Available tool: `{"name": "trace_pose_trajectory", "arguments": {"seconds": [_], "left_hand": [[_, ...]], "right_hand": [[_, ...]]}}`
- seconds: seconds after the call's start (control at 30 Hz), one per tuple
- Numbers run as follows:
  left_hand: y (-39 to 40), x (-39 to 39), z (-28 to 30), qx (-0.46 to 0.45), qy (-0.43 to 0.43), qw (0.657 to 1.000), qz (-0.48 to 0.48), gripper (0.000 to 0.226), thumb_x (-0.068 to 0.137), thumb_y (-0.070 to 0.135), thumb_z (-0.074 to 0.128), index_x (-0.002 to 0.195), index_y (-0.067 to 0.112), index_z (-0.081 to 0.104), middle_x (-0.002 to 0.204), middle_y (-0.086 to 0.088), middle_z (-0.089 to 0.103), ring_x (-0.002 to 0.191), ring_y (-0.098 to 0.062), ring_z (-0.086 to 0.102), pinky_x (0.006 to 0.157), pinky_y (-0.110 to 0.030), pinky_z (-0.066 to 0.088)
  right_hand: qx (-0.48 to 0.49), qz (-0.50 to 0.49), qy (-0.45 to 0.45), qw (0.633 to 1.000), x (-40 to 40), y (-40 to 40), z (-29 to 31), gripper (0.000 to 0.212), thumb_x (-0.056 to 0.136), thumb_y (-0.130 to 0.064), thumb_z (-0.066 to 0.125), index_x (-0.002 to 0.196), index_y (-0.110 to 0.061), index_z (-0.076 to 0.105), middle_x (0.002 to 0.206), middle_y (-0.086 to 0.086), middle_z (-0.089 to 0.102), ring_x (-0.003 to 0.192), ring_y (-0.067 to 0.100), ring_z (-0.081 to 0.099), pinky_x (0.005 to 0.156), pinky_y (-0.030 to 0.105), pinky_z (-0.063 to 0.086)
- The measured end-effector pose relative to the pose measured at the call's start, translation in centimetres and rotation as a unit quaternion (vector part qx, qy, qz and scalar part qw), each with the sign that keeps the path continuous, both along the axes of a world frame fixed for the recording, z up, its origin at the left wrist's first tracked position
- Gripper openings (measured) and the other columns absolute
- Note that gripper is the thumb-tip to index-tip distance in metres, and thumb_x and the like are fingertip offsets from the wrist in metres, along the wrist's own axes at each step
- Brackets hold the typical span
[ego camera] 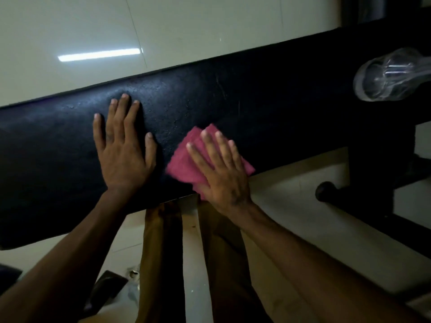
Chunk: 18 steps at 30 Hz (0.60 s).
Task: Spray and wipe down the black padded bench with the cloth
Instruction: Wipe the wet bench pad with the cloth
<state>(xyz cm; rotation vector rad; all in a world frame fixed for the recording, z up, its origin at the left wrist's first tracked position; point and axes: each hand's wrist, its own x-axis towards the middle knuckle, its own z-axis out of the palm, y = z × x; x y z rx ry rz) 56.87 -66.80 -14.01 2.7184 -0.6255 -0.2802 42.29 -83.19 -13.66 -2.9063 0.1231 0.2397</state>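
The black padded bench (256, 96) runs across the view from lower left to upper right, with small droplets on its surface. My left hand (121, 145) lies flat on the padding, fingers spread, holding nothing. My right hand (219, 169) presses flat on a folded pink cloth (182, 164) near the bench's near edge. A clear plastic spray bottle (387, 78) lies on its side on the bench at the far right, apart from both hands.
The bench's black metal frame and a round foot (326, 190) stand at the right on the pale tiled floor (93, 31). My legs in brown trousers (163, 252) are below the bench edge. A dark object (105, 292) lies on the floor at lower left.
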Motion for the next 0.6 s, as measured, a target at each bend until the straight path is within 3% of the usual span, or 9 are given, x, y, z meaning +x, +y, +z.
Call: {"name": "trace_pose_trajectory", "arguments": {"seconds": [0.07,0.1,0.17,0.23,0.3,0.33,0.47,0.53,0.6], "left_hand": [[0.0,0.0,0.0,0.004,-0.007,1.000,-0.003,0.062,0.101,0.033,0.041,0.156,0.009,0.026,0.166,-0.011,0.021,0.155,-0.022,0.011,0.126,-0.044,-0.002],[0.0,-0.1,0.0,0.004,-0.012,1.000,-0.004,0.062,0.101,0.033,0.041,0.156,0.009,0.027,0.166,-0.011,0.021,0.155,-0.022,0.011,0.126,-0.044,-0.002],[-0.1,-0.2,-0.2,0.002,-0.019,1.000,-0.006,0.062,0.101,0.032,0.042,0.156,0.010,0.027,0.166,-0.010,0.021,0.155,-0.022,0.011,0.126,-0.044,-0.001],[0.1,-0.2,-0.2,0.005,-0.024,1.000,-0.004,0.062,0.100,0.032,0.042,0.156,0.010,0.027,0.166,-0.009,0.021,0.155,-0.021,0.011,0.126,-0.046,0.000],[0.0,-0.2,-0.1,0.005,-0.017,1.000,-0.002,0.062,0.100,0.033,0.041,0.156,0.011,0.026,0.166,-0.008,0.020,0.156,-0.020,0.010,0.126,-0.046,0.000],[0.0,-0.3,-0.1,0.005,-0.011,1.000,-0.002,0.063,0.099,0.033,0.041,0.156,0.012,0.025,0.167,-0.008,0.019,0.156,-0.019,0.009,0.126,-0.046,-0.001],[-0.1,-0.2,-0.1,0.007,-0.011,1.000,-0.005,0.064,0.098,0.033,0.041,0.157,0.013,0.024,0.167,-0.007,0.017,0.156,-0.018,0.006,0.126,-0.043,-0.004],[-0.1,-0.1,-0.2,0.010,-0.018,1.000,-0.004,0.063,0.098,0.032,0.041,0.156,0.013,0.024,0.167,-0.007,0.017,0.156,-0.018,0.007,0.126,-0.040,-0.006],[-0.1,-0.2,-0.3,0.010,-0.022,1.000,-0.003,0.062,0.098,0.031,0.041,0.156,0.013,0.025,0.167,-0.007,0.018,0.156,-0.018,0.008,0.125,-0.038,-0.008]], "right_hand": [[-0.011,0.071,0.001,0.997,-1.2,-2.3,-0.7,0.089,0.080,-0.058,0.060,0.154,-0.021,0.025,0.161,0.014,0.027,0.151,0.031,0.012,0.125,0.044,-0.003],[-0.012,0.050,-0.001,0.999,-1.6,-3.9,-0.8,0.088,0.081,-0.055,0.059,0.154,-0.021,0.024,0.161,0.014,0.027,0.151,0.029,0.011,0.125,0.044,-0.003],[-0.028,-0.124,-0.016,0.992,-2.6,-6.6,-0.6,0.073,0.093,-0.050,0.047,0.156,-0.020,0.024,0.163,0.016,0.024,0.152,0.031,0.010,0.125,0.046,0.000],[-0.019,-0.370,-0.053,0.927,-2.9,-6.4,-0.4,0.064,0.103,-0.043,0.037,0.157,-0.015,0.019,0.164,0.016,0.020,0.153,0.034,0.012,0.124,0.054,0.010],[0.017,-0.512,-0.072,0.856,-1.5,-3.3,-0.2,0.064,0.103,-0.036,0.040,0.157,-0.013,0.015,0.165,0.017,0.017,0.153,0.036,0.011,0.122,0.058,0.014],[0.025,-0.517,-0.060,0.853,-0.8,-1.4,-0.2,0.064,0.102,-0.036,0.040,0.157,-0.015,0.016,0.165,0.017,0.014,0.153,0.036,0.008,0.122,0.059,0.011],[0.031,-0.367,-0.013,0.930,-1.3,1.8,-0.5,0.069,0.096,-0.044,0.040,0.158,-0.025,0.017,0.166,0.009,0.004,0.154,0.031,0.001,0.124,0.048,-0.004],[0.039,-0.410,-0.040,0.910,-2.3,-1.3,-0.8,0.066,0.096,-0.041,0.036,0.158,-0.023,0.023,0.167,0.012,0.008,0.154,0.031,0.001,0.125,0.044,-0.003],[0.066,-0.535,-0.096,0.837,-2.7,-5.2,-1.1,0.063,0.096,-0.034,0.036,0.157,-0.020,0.026,0.166,0.015,0.008,0.154,0.034,0.002,0.125,0.046,0.001]]}}
